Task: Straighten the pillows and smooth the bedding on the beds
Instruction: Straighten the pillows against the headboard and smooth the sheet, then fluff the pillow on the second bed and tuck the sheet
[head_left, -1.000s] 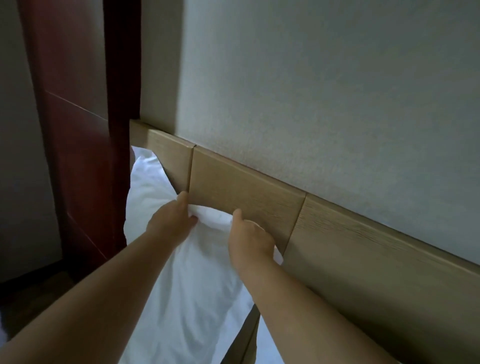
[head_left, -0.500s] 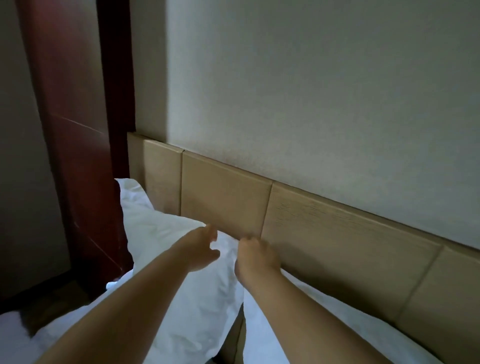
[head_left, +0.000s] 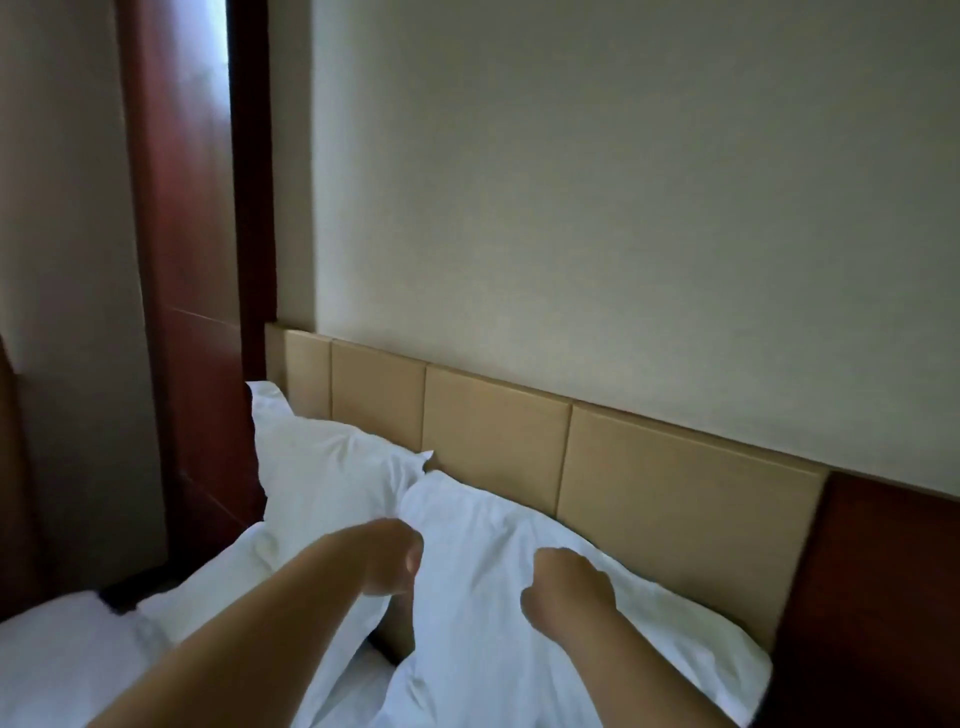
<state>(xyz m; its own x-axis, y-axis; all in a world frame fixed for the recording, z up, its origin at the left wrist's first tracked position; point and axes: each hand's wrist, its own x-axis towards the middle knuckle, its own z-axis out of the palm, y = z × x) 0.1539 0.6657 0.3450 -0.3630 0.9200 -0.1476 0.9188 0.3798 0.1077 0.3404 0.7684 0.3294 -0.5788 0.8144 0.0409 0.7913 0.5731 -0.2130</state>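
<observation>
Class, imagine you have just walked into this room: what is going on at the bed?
A person is tidying a bed, with both bare hands on the white pillow on the right, which leans against the tan padded headboard. The left hand grips that pillow's left edge. The right hand lies curled on its front, but whether it pinches fabric is unclear. A second white pillow stands close on the left. The white bedding looks rumpled.

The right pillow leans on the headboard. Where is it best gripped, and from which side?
Probably grip the right pillow by its left edge, from the front: it stands free beside the left pillow, while the back leans on the headboard and the right end nears the wood panel.
</observation>
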